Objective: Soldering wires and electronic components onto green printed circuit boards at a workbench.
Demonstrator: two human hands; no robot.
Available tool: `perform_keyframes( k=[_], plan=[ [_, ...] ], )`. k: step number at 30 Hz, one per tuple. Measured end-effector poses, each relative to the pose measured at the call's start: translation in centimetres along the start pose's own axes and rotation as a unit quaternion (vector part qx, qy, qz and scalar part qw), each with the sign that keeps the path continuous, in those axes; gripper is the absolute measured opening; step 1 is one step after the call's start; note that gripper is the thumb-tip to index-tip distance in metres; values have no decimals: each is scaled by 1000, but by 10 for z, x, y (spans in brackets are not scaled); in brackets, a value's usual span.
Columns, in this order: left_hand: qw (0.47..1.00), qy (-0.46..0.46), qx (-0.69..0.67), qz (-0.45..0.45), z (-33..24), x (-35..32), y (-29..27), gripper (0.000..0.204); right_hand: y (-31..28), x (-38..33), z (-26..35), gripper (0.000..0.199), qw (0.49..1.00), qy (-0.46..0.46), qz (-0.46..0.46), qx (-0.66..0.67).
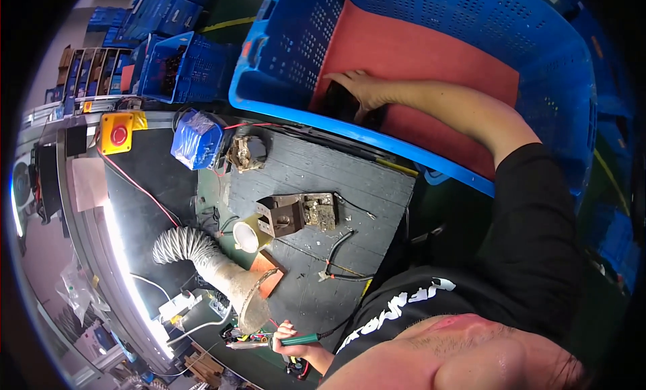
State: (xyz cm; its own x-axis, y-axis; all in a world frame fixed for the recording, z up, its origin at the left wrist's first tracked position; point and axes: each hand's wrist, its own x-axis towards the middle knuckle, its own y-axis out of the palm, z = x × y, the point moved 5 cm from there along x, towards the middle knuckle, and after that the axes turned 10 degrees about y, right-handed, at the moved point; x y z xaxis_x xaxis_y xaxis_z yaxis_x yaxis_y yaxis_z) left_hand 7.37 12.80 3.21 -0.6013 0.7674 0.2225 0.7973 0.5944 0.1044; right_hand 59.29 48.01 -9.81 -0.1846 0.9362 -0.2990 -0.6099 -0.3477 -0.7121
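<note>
My left hand (299, 343) is closed round the green handle of a soldering iron (304, 339) at the bottom of the view, below the mouth of a fume hose (252, 309). My right arm reaches across the near rim of a large blue crate (282, 97). Inside it, my right hand (360, 89) bends over a dark part (340, 102), fingers on one side and thumb on the other. The hand partly hides this part, whose kind I cannot make out. A red sheet (431, 60) lines the crate floor.
On the dark bench (370, 181) stand a solder-spattered brown metal block (286, 216), a pale cup (249, 235) and a crusted pot (247, 153). Black cable pieces (333, 259) lie nearby. A blue box (196, 140) and a yellow emergency-stop switch (117, 133) sit at the left.
</note>
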Motion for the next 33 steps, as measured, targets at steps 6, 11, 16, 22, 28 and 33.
perform_keyframes(
  k=[6, 11, 16, 22, 28, 33],
  plan=[
    [999, -18, -36, -7, 4, 5, -23, 31, 2, 3, -31, 89, 988, 46, 31, 142],
    [1000, -26, -3, 14, 3, 7, -30, 32, 9, 24, -40, 73, 981, 33, 46, 185],
    [998, -60, 9, -16, 11, 4, -17, 35, -11, 28, -42, 83, 992, 60, 104, 29],
    [1000, -30, -10, 0, 3, -7, -9, 34, -67, 29, -24, 81, 985, -35, 167, -40],
    [996, 53, 19, -72, -21, -41, -18, 28, -161, -47, 14, 82, 948, -52, -41, -312],
    [993, 27, -9, -111, -13, -53, -45, 34, -272, -124, 55, 79, 891, -10, -142, -431]
  ],
)
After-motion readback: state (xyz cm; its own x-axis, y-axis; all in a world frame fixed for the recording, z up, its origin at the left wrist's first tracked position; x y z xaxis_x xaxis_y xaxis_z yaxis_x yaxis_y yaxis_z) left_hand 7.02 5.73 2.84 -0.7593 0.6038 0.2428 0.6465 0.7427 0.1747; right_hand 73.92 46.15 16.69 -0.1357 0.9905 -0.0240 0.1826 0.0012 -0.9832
